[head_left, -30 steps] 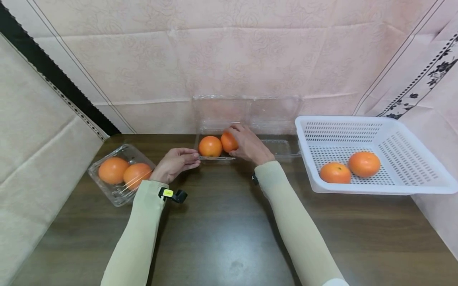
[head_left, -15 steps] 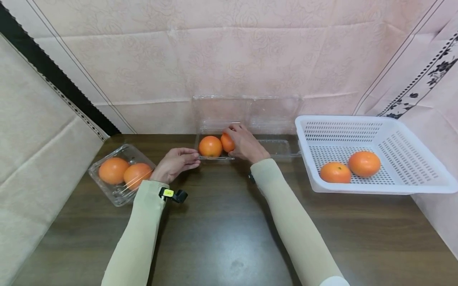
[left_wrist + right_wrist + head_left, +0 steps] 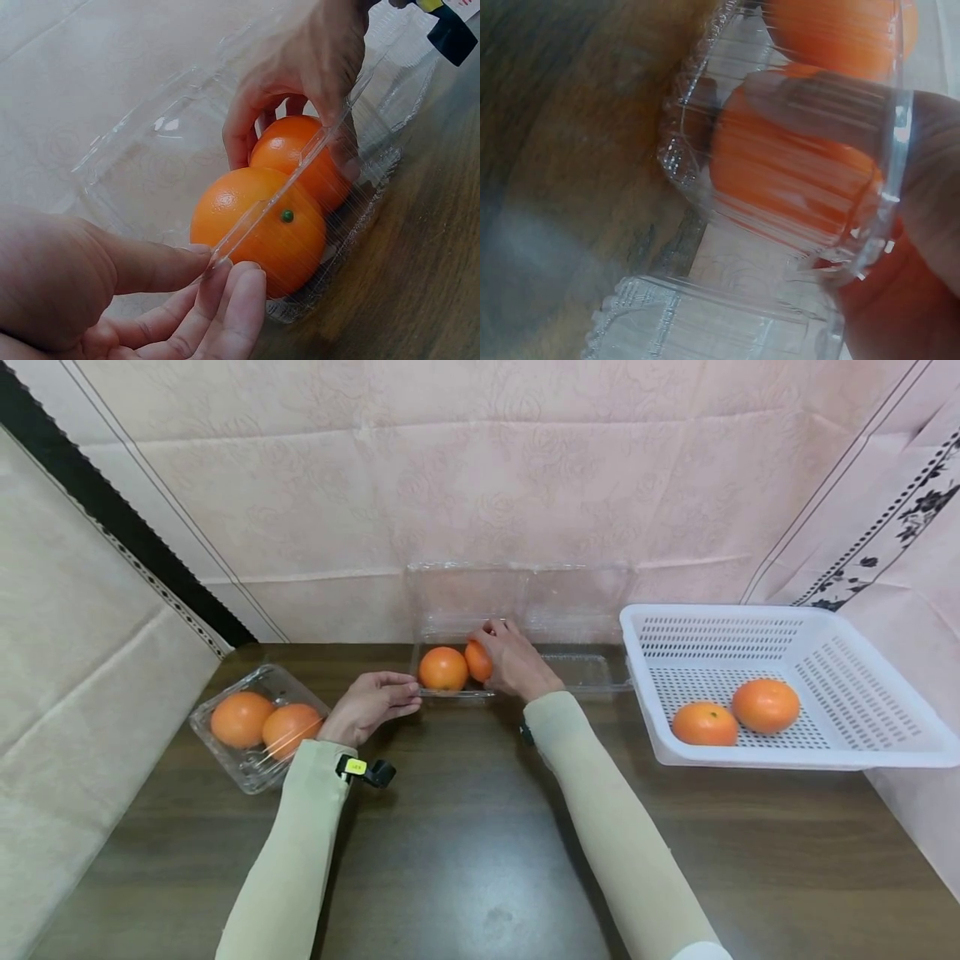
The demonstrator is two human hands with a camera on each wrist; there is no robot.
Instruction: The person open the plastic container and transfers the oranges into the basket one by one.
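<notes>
An open clear plastic clamshell box [image 3: 585, 670] stands at the back of the table, its lid [image 3: 517, 597] raised against the cloth. Inside its left part are two oranges side by side. My left hand [image 3: 378, 703] pinches the box's front left rim between thumb and fingers, beside the left orange [image 3: 442, 669]. Reaching into the box, my right hand [image 3: 517, 662] grips the other orange [image 3: 292, 154], fingers on its far side and thumb on the near side, seen through the clear wall in the right wrist view. The right hand covers part of that orange in the head view.
A second clear box [image 3: 255, 777] holding two oranges [image 3: 242, 720] sits at the left, close by the left wrist. On the right stands a white perforated basket [image 3: 885, 758] with two oranges [image 3: 765, 705]. Patterned cloth [image 3: 525, 485] rises behind the wooden table [image 3: 480, 843].
My right hand has shifted slightly left with its orange, which now sits close against the other orange. The left hand keeps its place on the rim.
</notes>
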